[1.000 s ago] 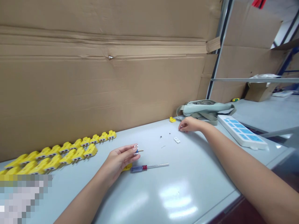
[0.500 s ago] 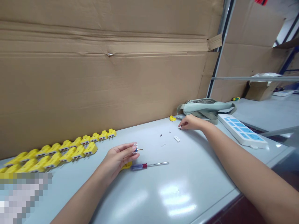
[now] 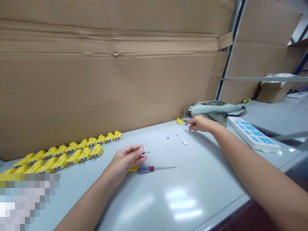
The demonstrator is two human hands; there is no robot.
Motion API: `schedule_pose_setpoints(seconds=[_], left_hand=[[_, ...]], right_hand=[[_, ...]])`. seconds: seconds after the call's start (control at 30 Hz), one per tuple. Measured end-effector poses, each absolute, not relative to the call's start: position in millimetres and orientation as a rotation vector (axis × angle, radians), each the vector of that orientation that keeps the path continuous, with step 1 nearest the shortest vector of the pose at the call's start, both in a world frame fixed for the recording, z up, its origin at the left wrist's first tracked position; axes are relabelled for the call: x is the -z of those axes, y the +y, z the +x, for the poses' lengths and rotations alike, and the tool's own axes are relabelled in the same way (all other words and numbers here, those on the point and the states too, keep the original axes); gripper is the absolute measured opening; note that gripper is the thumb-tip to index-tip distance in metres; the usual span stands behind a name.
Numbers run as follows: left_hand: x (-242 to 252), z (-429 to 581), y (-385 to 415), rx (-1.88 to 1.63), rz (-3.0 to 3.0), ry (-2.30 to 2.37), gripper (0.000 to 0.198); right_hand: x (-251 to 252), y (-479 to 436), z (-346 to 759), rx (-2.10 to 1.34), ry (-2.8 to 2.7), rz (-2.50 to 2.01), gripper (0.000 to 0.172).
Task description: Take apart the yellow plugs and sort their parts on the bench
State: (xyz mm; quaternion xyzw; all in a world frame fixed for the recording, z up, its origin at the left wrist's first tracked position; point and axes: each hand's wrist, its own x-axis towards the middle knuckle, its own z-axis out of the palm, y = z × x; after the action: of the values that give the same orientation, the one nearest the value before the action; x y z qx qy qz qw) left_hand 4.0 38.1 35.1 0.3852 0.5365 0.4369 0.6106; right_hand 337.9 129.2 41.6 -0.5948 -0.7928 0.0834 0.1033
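My left hand (image 3: 125, 160) rests on the grey table (image 3: 192, 179), its fingers closed on a small white and blue plug part (image 3: 142, 150) with a metal pin sticking out. A yellow piece (image 3: 133, 168) lies partly under that hand. A screwdriver (image 3: 155, 167) with a blue and red handle lies just right of it. My right hand (image 3: 201, 124) reaches far across the table and pinches something tiny near the far edge. A small white block (image 3: 184, 141) and tiny dark screws (image 3: 167, 138) lie between the two hands.
Two rows of several yellow plugs (image 3: 72, 152) line the left back of the table. A lone yellow part (image 3: 179, 121), a grey-green bag (image 3: 214, 110) and a white and blue power strip (image 3: 252, 134) sit at the right. Cardboard sheets (image 3: 108, 73) wall the back.
My right hand has lifted slightly off the table and shifted a little right with its pinch. My left hand and the screwdriver have stayed put.
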Motion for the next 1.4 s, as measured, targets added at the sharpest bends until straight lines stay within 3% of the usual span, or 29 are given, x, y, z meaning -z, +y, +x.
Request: schedule_pose_setpoints(seconds=[0.3,0.7,0.97,1.4], left_hand=[[-35.2,4.7,36.6,-1.036,0.9,1.208,0.009],[-35.3,5.3,37.1,-1.05,0.883,1.209,0.011],[-39.9,6.5,34.2,-1.033,0.895,1.246,0.014],[-37.0,4.0,35.2,-1.042,0.928,1.227,0.017]], right_hand=[[-52.1,111.2,308.1,-0.327,-2.354,-1.494,0.008],[-50.9,126.0,345.6,-0.008,-2.063,-1.79,0.014],[-25.9,134.3,387.0,-0.095,-2.091,-1.938,0.016],[-32.0,129.5,344.1,-0.302,-2.386,-1.658,0.024]])
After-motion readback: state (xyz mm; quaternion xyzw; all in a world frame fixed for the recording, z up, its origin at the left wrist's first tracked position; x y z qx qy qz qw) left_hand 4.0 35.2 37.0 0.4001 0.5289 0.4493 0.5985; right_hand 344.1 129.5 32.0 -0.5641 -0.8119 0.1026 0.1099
